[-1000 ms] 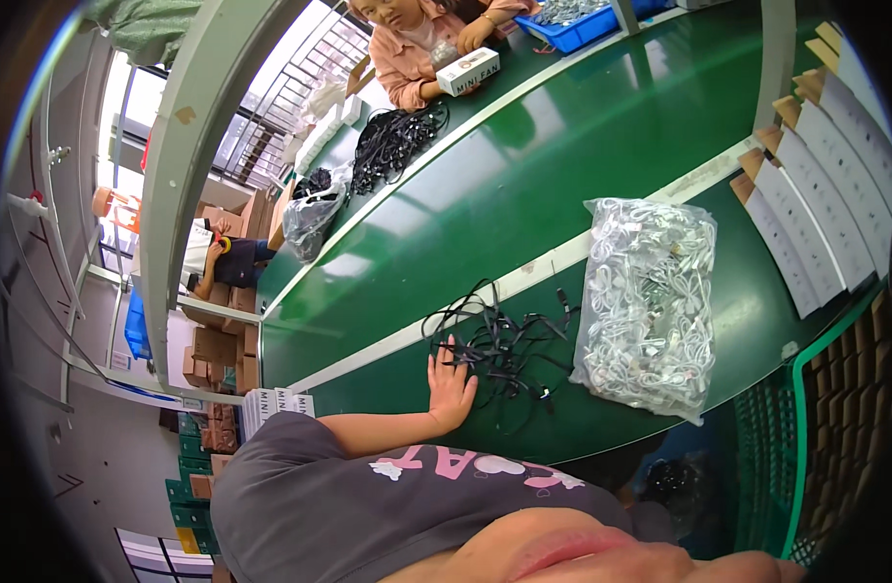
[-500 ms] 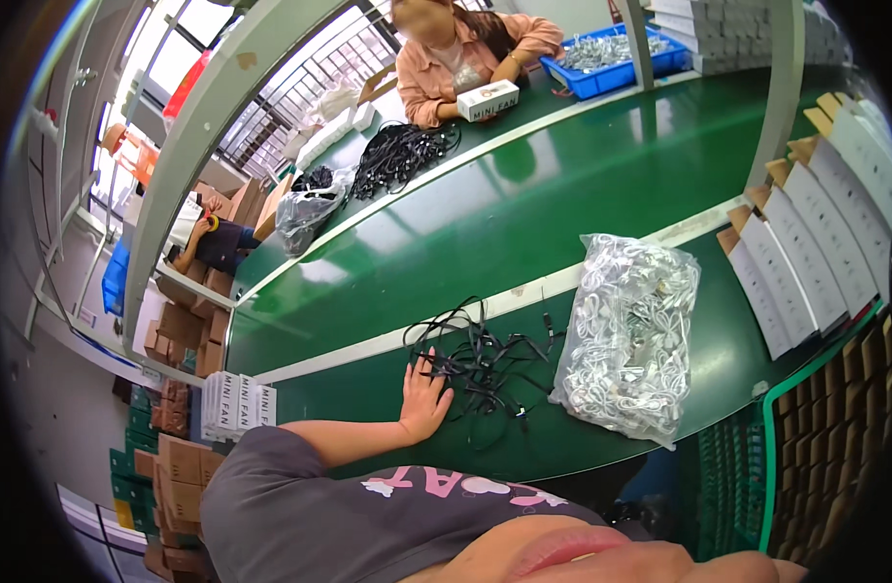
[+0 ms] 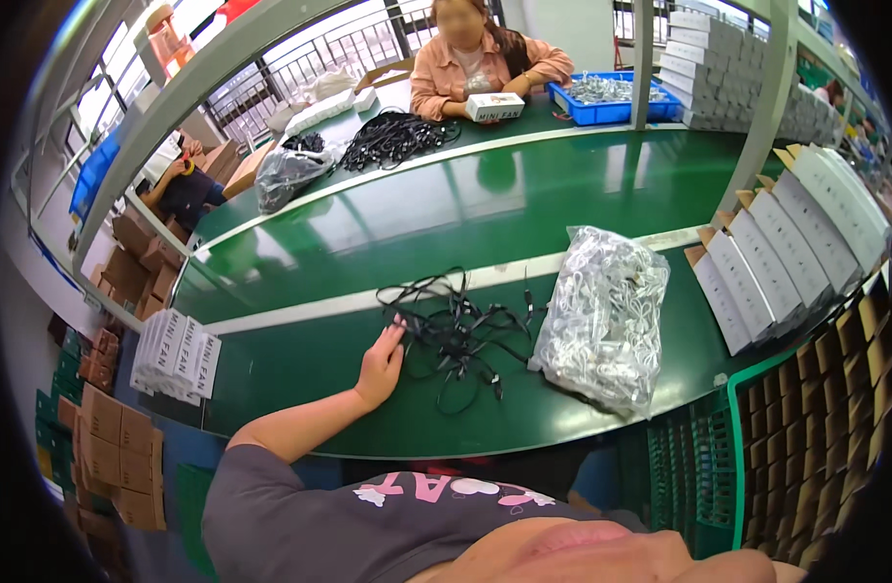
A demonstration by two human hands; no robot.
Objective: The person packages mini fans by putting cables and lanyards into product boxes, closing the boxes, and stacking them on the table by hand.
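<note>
My left hand [image 3: 380,363] rests at the left edge of a loose tangle of black cords [image 3: 455,330] on the green tabletop. Its fingers are stretched toward the tangle and the fingertips touch the nearest strands; the thumb sits a little apart from them. The cords look flat and strap-like, with small metal-tipped ends. Just right of the tangle lies a clear plastic bag [image 3: 603,321] full of coiled white cables. My right hand is out of the picture.
White boxes [image 3: 179,352] stand at the table's left end, and a row of white cartons [image 3: 776,255] leans at the right. A green crate [image 3: 737,457] holds brown cartons. Across the green belt [image 3: 417,209], a co-worker [image 3: 485,73] holds a white box near black cords and a blue tray [image 3: 611,109].
The view has swung, so the table sits flatter and further left. My left hand stays by the black cords, its fingers closer together than before. The co-worker still holds the white box.
</note>
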